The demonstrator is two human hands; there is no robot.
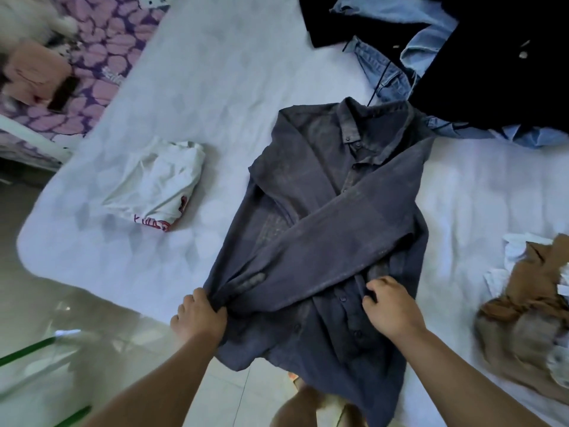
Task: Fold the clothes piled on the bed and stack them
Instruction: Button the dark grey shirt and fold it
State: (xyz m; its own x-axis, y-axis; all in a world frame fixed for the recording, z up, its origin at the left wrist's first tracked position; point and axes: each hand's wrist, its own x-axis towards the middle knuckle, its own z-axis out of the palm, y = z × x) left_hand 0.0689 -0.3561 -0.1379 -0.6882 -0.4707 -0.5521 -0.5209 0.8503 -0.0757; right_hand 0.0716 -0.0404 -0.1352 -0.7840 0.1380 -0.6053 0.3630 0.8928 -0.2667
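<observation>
L grip (198, 315) holds shirt (332, 217) cuff | R grip (391, 306) pinches placket | 1 folded tee (157, 186)

matt cloth shirt (332, 229) on glossy tiled floor (61, 303)

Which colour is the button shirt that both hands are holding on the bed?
The button shirt is dark greyish blue, seen in the head view.

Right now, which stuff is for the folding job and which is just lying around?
For the job: grey shirt, gripped by left hand and right hand; folded white top; denim and black pile; brown clothes.

Just lying about: phone, purple quilt, green poles.
</observation>
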